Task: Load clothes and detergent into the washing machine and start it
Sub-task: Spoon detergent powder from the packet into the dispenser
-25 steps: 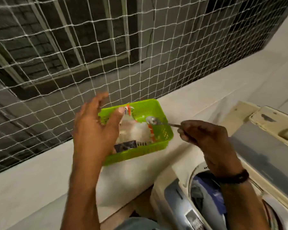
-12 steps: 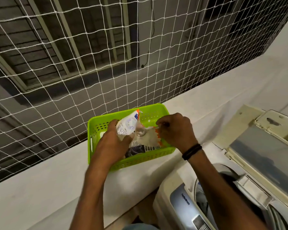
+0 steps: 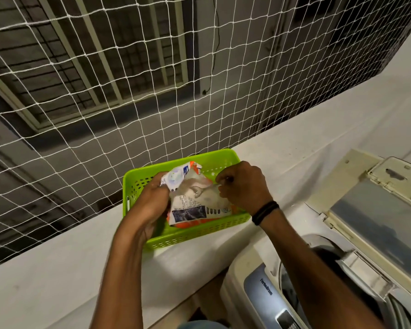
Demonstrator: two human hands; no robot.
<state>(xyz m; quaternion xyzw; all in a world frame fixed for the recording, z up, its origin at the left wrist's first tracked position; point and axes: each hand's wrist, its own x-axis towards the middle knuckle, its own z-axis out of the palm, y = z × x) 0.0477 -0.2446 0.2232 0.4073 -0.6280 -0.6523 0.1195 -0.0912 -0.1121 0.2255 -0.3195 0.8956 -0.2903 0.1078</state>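
A white and orange detergent packet (image 3: 195, 203) stands in a green plastic basket (image 3: 188, 236) on a white ledge. My left hand (image 3: 152, 200) grips the packet's folded top at its left side. My right hand (image 3: 242, 186) holds a metal spoon (image 3: 205, 188) by its handle, with the spoon's bowl pushed inside the packet. The top-load washing machine (image 3: 259, 288) sits at the lower right with its lid (image 3: 375, 224) raised, and my right forearm hides much of the drum opening.
A white safety net (image 3: 152, 103) hangs just behind the basket along the ledge (image 3: 57, 269). The machine's control panel (image 3: 268, 295) faces me at the bottom. A gap lies between the ledge and the machine.
My right hand carried the spoon from over the machine into the packet. My left hand closed on the packet's top and tilted it open. The view shifted slightly right.
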